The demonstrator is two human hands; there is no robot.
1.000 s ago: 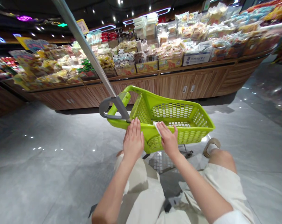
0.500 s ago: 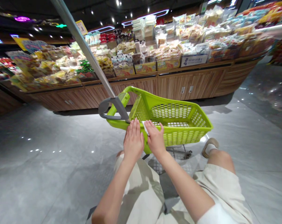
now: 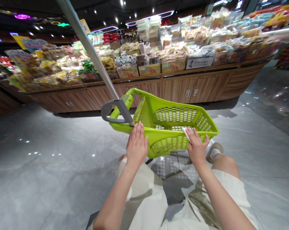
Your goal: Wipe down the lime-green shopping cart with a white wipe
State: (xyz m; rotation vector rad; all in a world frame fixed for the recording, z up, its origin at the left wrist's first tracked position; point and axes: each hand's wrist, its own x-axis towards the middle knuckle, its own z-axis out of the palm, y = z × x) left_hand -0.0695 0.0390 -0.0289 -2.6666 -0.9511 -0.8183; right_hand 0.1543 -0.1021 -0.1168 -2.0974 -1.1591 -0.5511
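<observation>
A lime-green plastic shopping basket cart (image 3: 175,116) stands in front of me, its mesh walls bare of goods. My left hand (image 3: 136,147) lies flat on the near rim, holding nothing, beside the foot of a long grey pole (image 3: 94,60) with a curved grey handle (image 3: 113,110). Further along the same rim, my right hand (image 3: 197,147) presses a folded white cloth (image 3: 186,134) against the plastic. The underside of the cloth is hidden by my fingers.
A curved wooden counter (image 3: 194,86) piled with packaged snacks and baked goods (image 3: 173,48) stands beyond the cart. The grey tiled floor (image 3: 50,153) spreads around it. My knees, in cream clothing, and a sandal (image 3: 215,151) sit below the basket.
My right hand with the white cloth went left along the rim, then slid right, past its earlier place. My left hand stays on the rim, and the cart has barely moved.
</observation>
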